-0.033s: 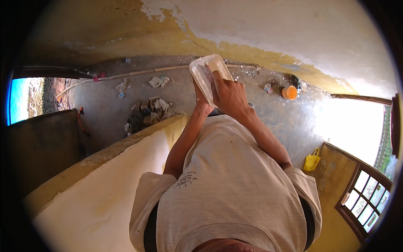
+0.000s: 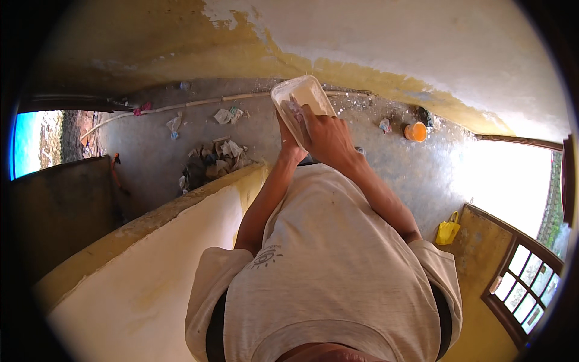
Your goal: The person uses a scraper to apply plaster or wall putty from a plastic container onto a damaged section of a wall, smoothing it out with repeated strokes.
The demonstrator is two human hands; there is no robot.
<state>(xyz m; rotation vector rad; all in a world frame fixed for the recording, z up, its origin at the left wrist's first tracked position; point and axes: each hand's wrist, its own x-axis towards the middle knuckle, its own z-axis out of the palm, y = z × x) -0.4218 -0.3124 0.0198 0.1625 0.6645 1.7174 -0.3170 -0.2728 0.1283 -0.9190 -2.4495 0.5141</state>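
I hold a shallow, rectangular off-white plastic tray (image 2: 315,90), smeared with pale material, out in front of my chest. My left hand (image 2: 288,139) grips it from its left side and underneath, its fingers partly hidden by the tray. Over the tray, my right hand (image 2: 322,136) has its fingers curled on a pale, pinkish flat tool (image 2: 295,108), which looks like a smeared scraper lying against the tray's inside; its exact shape is hard to make out.
A low wall (image 2: 151,217) runs along my left, beside a heap of rags (image 2: 214,163). On the concrete floor lie a long pole (image 2: 181,105), scraps, an orange bucket (image 2: 415,132) and a yellow bag (image 2: 447,232). A patchy wall (image 2: 386,36) faces me; a window (image 2: 523,283) is at right.
The tray has risen very slightly, and my right hand has shifted a little up and to the left over it, with more of the tray's inside showing.
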